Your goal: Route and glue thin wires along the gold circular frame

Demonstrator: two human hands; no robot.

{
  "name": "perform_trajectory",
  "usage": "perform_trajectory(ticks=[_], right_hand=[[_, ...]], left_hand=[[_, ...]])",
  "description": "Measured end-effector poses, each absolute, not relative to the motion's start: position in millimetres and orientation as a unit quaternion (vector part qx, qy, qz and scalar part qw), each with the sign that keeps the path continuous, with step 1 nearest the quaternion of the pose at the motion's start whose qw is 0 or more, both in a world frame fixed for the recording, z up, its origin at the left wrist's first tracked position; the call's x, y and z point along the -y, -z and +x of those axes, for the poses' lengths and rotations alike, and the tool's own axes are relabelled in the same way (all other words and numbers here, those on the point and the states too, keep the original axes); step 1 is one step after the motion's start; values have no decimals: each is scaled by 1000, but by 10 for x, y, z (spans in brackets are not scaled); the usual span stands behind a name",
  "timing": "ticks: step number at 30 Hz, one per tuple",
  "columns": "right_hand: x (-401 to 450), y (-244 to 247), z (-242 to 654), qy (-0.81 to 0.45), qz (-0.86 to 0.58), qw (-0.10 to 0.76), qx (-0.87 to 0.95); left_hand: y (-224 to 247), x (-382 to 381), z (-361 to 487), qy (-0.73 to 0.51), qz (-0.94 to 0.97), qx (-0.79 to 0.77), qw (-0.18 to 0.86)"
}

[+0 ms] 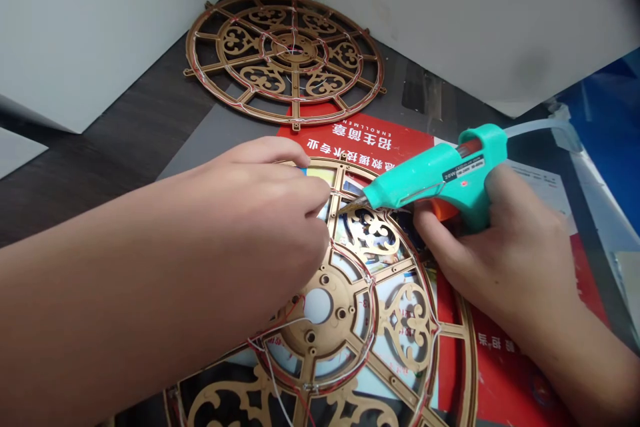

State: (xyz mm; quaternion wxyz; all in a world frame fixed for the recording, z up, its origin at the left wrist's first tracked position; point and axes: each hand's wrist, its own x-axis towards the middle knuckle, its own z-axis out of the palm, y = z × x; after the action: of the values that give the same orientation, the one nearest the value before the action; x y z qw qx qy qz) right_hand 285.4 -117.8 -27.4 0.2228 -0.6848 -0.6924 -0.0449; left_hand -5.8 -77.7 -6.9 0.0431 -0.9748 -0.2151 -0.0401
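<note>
"Taking the hub (331, 331) of the near gold frame (395, 383) as landmark, where's the glue gun (437, 177)?"

"Beyond the hub and to its right. Its long axis slants down leftward, the nozzle (356, 203) ending beside the spoke (338, 181) leading away from the hub (whether they touch, I can't tell)."

"Which hand is nearer the hub?"

"The left hand (280, 213), curled just beyond and left of it, knuckles near the nozzle; its fingertips are hidden, so I can't say whether it grasps anything. The right hand (520, 260), farther off on the hub's right, is wrapped around the gun's handle."
</note>
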Motion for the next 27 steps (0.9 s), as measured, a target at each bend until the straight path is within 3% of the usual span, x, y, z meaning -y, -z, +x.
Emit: perform_trajectory(ticks=[8,15,27], right_hand=[[1177,271,2844,52,-683,234,690],[1189,273,2842,56,-684,231,689],[1193,280,2849,47,-687,233,687]], left_hand=[[-71,833,28,25,-976,198,81],[-13,831,72,50,-978,202,6],[11,842,115,34,-979,197,27]])
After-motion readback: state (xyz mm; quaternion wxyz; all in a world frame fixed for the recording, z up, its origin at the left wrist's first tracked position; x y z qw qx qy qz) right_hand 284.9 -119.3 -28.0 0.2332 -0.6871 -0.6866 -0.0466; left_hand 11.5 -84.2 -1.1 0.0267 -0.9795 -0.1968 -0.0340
